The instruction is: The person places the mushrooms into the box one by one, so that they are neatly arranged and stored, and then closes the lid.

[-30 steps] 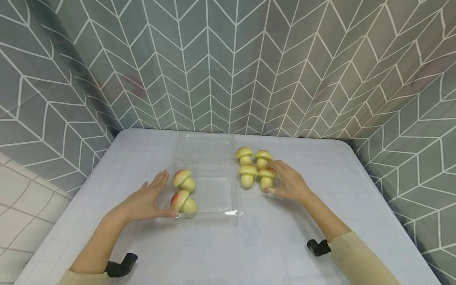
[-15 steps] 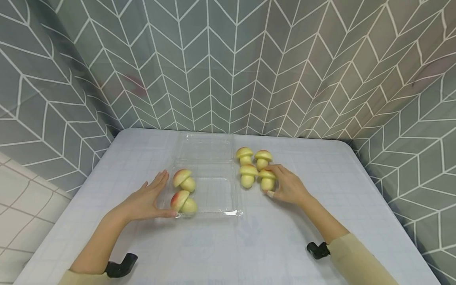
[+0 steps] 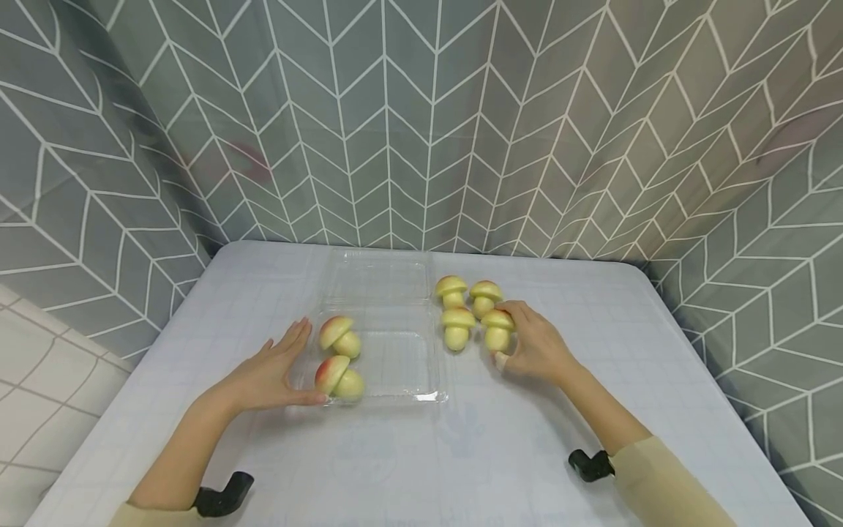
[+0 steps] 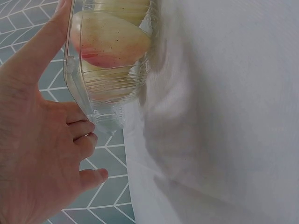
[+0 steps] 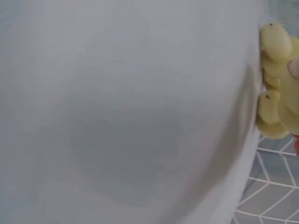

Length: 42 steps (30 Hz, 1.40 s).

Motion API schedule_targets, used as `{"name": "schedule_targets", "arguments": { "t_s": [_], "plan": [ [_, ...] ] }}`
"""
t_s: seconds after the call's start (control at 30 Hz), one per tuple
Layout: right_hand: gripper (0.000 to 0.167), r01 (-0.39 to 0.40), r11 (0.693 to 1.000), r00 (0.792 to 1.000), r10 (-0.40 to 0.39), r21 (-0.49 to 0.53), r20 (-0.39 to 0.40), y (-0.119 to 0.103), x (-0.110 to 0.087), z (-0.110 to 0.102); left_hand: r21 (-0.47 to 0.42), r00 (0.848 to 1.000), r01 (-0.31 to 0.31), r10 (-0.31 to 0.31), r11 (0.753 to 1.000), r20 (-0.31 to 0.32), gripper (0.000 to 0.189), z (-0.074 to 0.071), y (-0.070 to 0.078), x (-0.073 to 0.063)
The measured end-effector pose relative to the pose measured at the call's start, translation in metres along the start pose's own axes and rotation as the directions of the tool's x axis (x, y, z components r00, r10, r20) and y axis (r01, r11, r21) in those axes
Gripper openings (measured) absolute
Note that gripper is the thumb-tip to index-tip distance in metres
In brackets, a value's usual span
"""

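My right hand (image 3: 536, 344) pinches a pale yellow mushroom (image 3: 497, 338) with a red-tinged cap, thumb at its stem end and fingers at the cap. In the right wrist view that mushroom (image 5: 290, 100) stands off the table, a thumb tip (image 5: 293, 68) on it. Beside it sit three like mushrooms (image 3: 456, 329). My left hand (image 3: 263, 377) rests against the left side of a clear plastic container (image 3: 402, 366), fingers mostly straight, thumb at the front corner. Two mushrooms (image 3: 340, 377) lie tilted in the container's left part. The left wrist view has the hand (image 4: 37, 140) touching the container wall (image 4: 112, 88).
The container's clear lid (image 3: 378, 277) lies folded back toward the far table edge. A white cloth covers the table (image 3: 421, 461). Grey chevron-patterned curtains (image 3: 408, 124) stand behind and at the sides. Black wrist mounts (image 3: 224, 494) stick out from both forearms.
My right hand and the mushroom in it have shifted slightly right, apart from the mushroom to the left. The left hand and the container keep their place.
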State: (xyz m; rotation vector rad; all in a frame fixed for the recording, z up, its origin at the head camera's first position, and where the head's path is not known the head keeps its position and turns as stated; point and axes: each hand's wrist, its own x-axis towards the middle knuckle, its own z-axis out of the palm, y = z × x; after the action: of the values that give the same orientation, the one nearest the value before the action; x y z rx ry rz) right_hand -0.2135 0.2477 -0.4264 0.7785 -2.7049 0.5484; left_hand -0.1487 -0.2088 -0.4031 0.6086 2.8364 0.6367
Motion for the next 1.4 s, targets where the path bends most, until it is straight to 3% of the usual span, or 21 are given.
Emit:
{"name": "schedule_targets", "arguments": {
  "t_s": [0.27,0.6,0.8,1.4],
  "plan": [
    [0.077,0.066,0.997,0.991,-0.062,0.026,-0.114,-0.008,0.013,-0.023,-0.004,1.0,-0.006,0.006,1.0,-0.006,0.125,-0.002,0.002,0.0],
    [0.08,0.251,0.968,0.946,-0.243,0.008,-0.215,-0.02,0.035,-0.043,-0.006,1.0,-0.003,0.003,1.0,-0.006,0.125,-0.001,0.001,-0.001],
    [0.08,0.312,0.95,0.923,-0.304,-0.002,-0.236,-0.029,0.044,-0.051,-0.001,1.0,-0.009,0.009,1.0,-0.009,0.125,-0.001,0.0,-0.001],
    [0.085,0.388,0.921,0.888,-0.38,-0.021,-0.26,-0.053,0.067,-0.062,-0.005,1.0,-0.007,0.007,1.0,0.001,0.126,-0.001,-0.002,-0.001]
  ]
}}
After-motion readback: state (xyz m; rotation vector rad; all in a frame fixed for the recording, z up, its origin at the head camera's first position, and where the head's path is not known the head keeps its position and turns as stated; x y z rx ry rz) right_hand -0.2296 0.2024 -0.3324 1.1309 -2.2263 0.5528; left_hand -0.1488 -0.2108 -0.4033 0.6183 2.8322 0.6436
